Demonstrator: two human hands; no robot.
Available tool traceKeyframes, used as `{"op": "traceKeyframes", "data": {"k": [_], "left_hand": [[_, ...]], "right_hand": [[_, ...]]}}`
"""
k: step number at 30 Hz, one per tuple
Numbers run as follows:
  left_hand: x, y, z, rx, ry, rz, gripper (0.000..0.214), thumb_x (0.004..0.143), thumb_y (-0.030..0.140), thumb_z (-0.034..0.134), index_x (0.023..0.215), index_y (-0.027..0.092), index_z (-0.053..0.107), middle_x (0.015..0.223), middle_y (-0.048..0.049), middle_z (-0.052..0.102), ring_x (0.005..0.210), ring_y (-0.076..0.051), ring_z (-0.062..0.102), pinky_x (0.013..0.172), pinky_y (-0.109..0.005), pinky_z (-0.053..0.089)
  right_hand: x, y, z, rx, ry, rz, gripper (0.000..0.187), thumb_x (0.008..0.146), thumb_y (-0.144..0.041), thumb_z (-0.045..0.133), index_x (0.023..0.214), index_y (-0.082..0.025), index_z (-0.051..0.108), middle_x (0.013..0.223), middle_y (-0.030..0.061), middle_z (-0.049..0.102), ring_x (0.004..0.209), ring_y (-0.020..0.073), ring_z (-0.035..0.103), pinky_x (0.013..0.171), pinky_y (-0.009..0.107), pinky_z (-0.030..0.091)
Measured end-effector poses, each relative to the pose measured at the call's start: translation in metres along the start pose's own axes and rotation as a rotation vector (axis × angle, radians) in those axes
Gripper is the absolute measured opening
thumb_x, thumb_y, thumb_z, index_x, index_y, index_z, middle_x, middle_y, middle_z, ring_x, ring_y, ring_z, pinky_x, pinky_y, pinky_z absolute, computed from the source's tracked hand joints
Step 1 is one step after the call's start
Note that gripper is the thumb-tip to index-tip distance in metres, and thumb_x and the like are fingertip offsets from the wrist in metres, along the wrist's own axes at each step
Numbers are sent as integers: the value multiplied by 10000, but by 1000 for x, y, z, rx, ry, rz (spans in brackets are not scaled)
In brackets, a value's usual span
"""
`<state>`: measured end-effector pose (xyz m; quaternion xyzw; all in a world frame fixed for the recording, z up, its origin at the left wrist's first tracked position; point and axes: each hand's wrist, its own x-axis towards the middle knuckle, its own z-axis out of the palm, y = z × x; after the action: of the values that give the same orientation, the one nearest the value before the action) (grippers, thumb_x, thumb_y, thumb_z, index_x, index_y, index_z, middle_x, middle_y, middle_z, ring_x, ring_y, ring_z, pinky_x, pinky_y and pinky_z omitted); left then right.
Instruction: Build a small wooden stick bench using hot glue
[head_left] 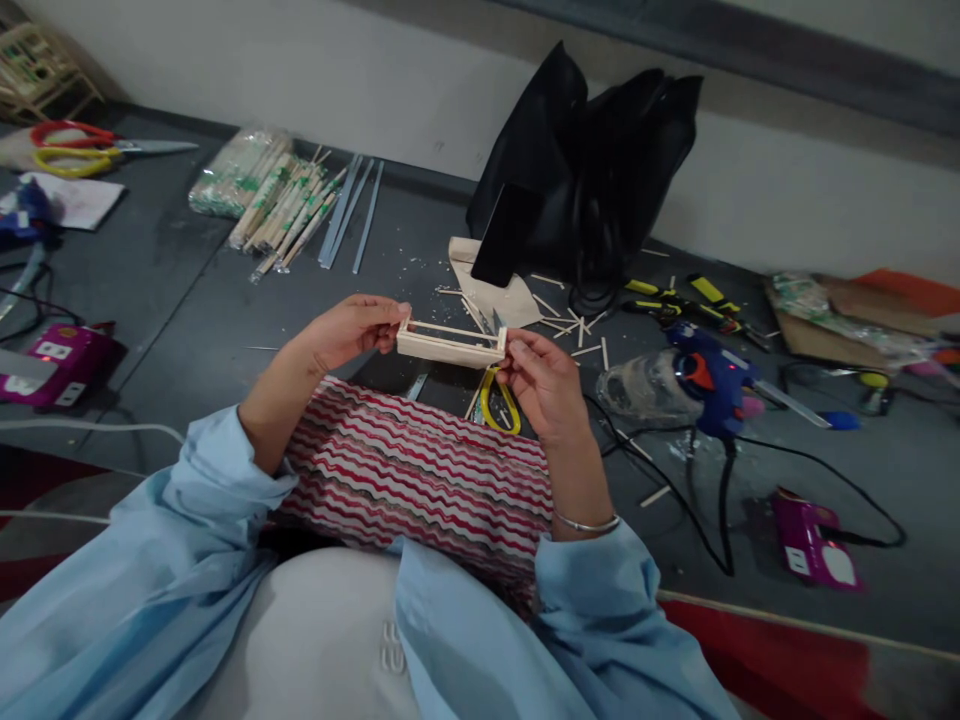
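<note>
A small rectangular frame of pale wooden sticks (450,350) is held up level over the table in front of me. My left hand (361,328) pinches its left end between thumb and fingers. At the other end, my right hand (541,380) grips the right corner, its fingers curled under. Below and behind the right hand, yellow-handled scissors (496,405) lie partly hidden by the frame. Under my forearms is a red and white striped cloth (420,460). Loose short sticks (581,325) are scattered beyond the right hand.
A blue glue gun (712,380) with its cable rests at right, near a purple power box (814,540). A black bag (592,170) and a phone (506,235) stand at the back. Wrapped sticks (289,215) and red and yellow scissors (82,150) lie left.
</note>
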<state>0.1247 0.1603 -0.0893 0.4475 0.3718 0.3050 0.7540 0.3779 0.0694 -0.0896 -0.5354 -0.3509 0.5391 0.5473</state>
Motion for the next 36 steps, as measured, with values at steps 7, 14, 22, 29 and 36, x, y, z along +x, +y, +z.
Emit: {"op": "traceKeyframes", "data": {"k": [7,14,22,29,36], "left_hand": [[-1,1,2,10,14,13,297,718,361,828,684,123,654,601,15,546,507,-59,499,504,-193,427],[-2,-1,3,57,17,72,346,696,405,859,840,118,732,714,-9,639,596,-74,542,590,-206,455],[2,-14,7,334,-138,115,546,536,320,941,1021,164,744,1004,-34,730,926,-160,652,937,-309,497],[1,-17,15,559,-32,506,319,731,450,822,893,178,786,1023,-83,761,980,-205,687,953,-340,507],[-2,-19,23,942,60,896,179,887,366,657,886,233,778,1061,-83,781,1084,-231,689,1022,-414,455]], "right_hand": [[-1,0,3,13,23,-6,350,653,-420,873,901,-238,704,701,-48,606,614,78,557,534,195,499],[-3,1,8,-47,93,-61,355,632,-361,859,912,-233,683,773,-49,663,571,56,546,538,196,502],[-3,2,9,-27,125,-79,376,619,-351,855,927,-233,673,810,-33,688,649,92,616,599,231,579],[-3,4,10,-104,176,-191,357,634,-396,856,897,-224,687,824,-12,725,722,130,663,650,276,623],[-1,12,6,-366,256,-352,256,729,-407,790,887,-226,701,829,7,741,729,152,682,675,295,609]]}}
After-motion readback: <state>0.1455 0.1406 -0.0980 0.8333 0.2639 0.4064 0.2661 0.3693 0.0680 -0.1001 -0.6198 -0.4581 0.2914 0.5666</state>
